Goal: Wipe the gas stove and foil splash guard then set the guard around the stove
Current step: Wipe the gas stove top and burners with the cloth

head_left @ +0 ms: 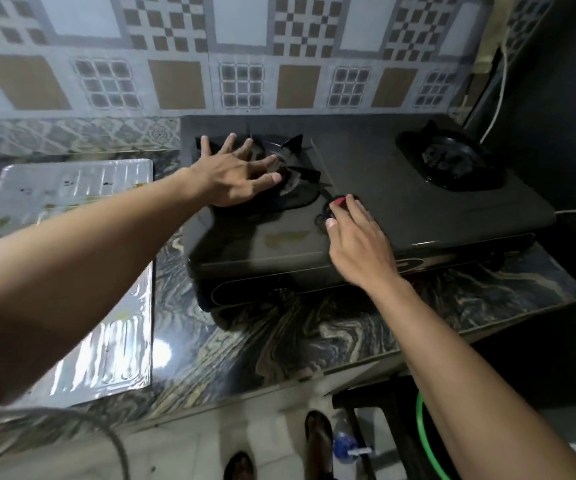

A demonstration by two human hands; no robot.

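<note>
Gas stove (401, 202): set on the marbled counter (297, 334) against the tiled wall (245, 64). Left hand (234, 174): spread flat over the left burner's pot support (297, 168), nothing grasped, probably to lift it clear for wiping. Right hand (359, 237): fingertips laid on a small red object (340, 201) on the stove top; whether it is gripped cannot be told. Foil splash guard (82, 271): laid flat on the counter just left of the stove, stains showing, not yet set around it.

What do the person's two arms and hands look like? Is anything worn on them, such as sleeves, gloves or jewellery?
Both forearms are bare up to the picture's edge. The left hand and the right hand wear no gloves, and no rings, watch or bracelet show. A dark reddish patch, perhaps a sleeve, lies near the left arm at the lower left edge.
</note>
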